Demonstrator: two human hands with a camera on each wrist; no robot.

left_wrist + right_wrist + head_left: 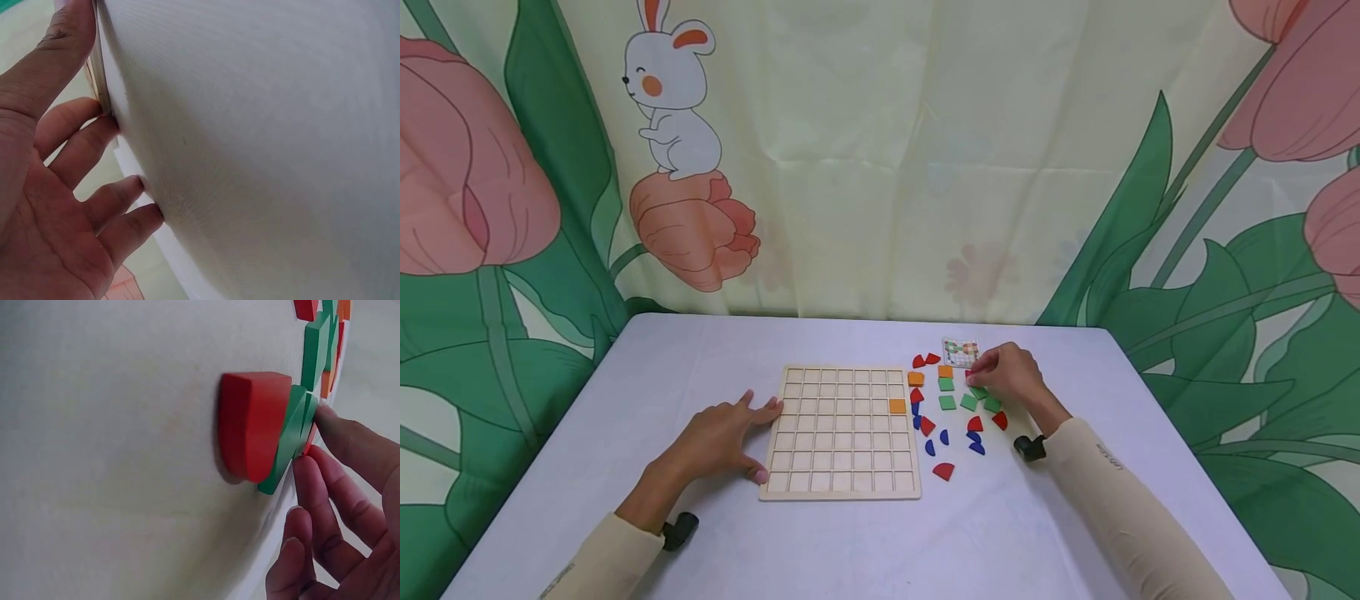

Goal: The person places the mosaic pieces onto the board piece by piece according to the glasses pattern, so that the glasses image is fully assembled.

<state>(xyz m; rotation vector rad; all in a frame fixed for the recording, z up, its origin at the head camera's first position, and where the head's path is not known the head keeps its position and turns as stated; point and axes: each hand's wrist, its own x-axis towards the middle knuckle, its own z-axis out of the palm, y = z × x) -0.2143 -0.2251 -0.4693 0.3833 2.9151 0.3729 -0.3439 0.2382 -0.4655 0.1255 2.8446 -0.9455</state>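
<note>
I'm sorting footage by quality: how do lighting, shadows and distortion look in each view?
Head: even light, the grid board clear, the print on the small card too fine to read; left wrist: dimmer, a soft shadow on the tablecloth beside the left hand; right wrist: also dim, shadow along the large red piece, the tablecloth's edge bowed.

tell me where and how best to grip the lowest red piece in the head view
Probably pinch the red piece by opposite edges, coming down from above and the near right: it's a flat-lying wedge, apart from the other pieces, with the board to its left and blue pieces beyond.
</note>
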